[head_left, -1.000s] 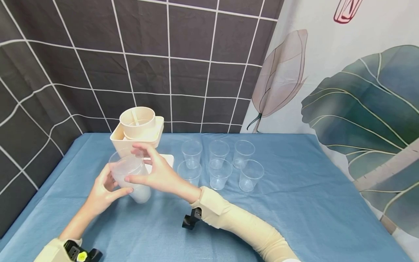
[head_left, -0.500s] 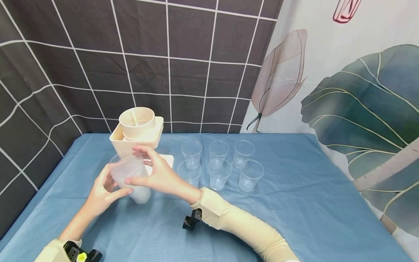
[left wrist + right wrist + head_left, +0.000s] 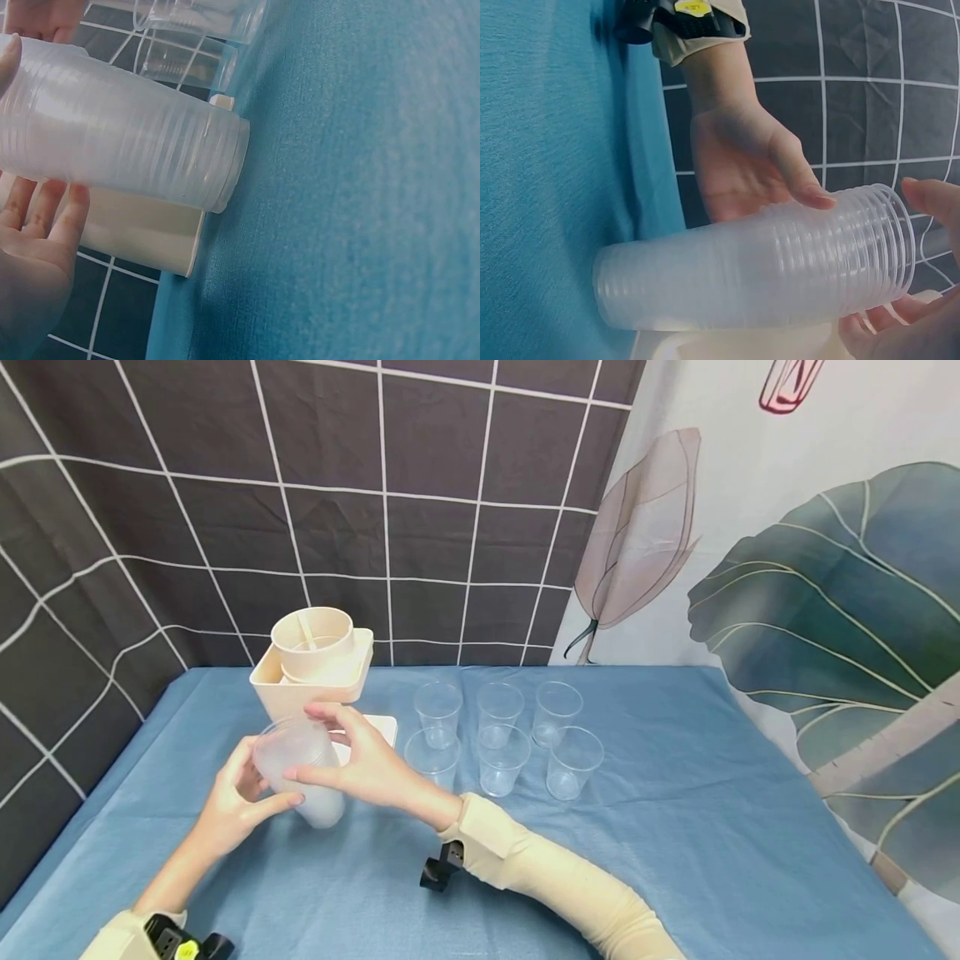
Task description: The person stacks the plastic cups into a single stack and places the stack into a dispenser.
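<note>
A tall stack of clear plastic cups [image 3: 296, 747] is held between both hands in front of a cream box, leaning slightly with its rims up. My left hand [image 3: 232, 802] grips the stack from the left, thumb across the near side. From the right, my right hand [image 3: 360, 764] holds it near the rims, thumb in front and fingers behind. The stack's nested rims [image 3: 885, 240] show in the right wrist view. In the left wrist view, its base [image 3: 232, 165] is close to the cloth; I cannot tell whether it touches.
Two rows of single clear cups, one of them a front cup [image 3: 573, 764], stand right of the hands. Behind the stack, the cream box [image 3: 307, 693] carries a round cream container [image 3: 313, 652]. A white flat piece [image 3: 384, 727] lies beside it on the blue cloth [image 3: 675, 827].
Both hands keep nearly the same place around the stack. The clear rim at the stack's upper left sits lower and closer to the other cups than before.
</note>
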Motion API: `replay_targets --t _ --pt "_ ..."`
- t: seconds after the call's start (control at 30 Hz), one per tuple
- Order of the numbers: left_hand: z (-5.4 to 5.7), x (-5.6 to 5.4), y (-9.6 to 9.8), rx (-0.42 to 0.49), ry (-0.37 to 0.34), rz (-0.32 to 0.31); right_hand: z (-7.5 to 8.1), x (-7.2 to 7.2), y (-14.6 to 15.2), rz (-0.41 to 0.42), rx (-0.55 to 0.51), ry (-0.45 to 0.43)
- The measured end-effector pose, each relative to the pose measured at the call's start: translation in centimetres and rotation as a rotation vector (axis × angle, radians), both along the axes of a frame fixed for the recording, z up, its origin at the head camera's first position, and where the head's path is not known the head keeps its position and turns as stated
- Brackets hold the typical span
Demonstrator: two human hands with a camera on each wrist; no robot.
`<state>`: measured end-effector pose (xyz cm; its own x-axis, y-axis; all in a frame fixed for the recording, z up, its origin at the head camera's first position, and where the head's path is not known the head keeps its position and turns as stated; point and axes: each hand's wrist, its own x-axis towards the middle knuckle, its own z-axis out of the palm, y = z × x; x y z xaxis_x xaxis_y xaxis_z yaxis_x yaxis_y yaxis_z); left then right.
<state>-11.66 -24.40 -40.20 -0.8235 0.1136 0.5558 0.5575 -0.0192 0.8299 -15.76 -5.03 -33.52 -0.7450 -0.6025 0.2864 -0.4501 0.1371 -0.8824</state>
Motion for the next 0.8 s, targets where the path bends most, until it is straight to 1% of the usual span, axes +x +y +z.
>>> replay_targets --t 0.17,0.4,0.6,0.8 --pt "-0.06 0.03 -0.02 -0.010 -0.008 0.021 -0.18 -0.05 0.00 0.001 0.021 -0.017" --pt "-0.07 0.03 -0.08 -0.007 -0.005 0.013 -0.30 -0.08 -0.05 -0.001 0.030 -0.010" --pt "-0.01 0.03 -0.03 -0.008 -0.015 0.017 -0.35 -0.06 0.14 -0.006 0.036 0.012" --pt "0.01 0.07 0.05 -0.005 -0.011 0.015 -0.30 0.01 0.83 -0.048 0.004 0.056"
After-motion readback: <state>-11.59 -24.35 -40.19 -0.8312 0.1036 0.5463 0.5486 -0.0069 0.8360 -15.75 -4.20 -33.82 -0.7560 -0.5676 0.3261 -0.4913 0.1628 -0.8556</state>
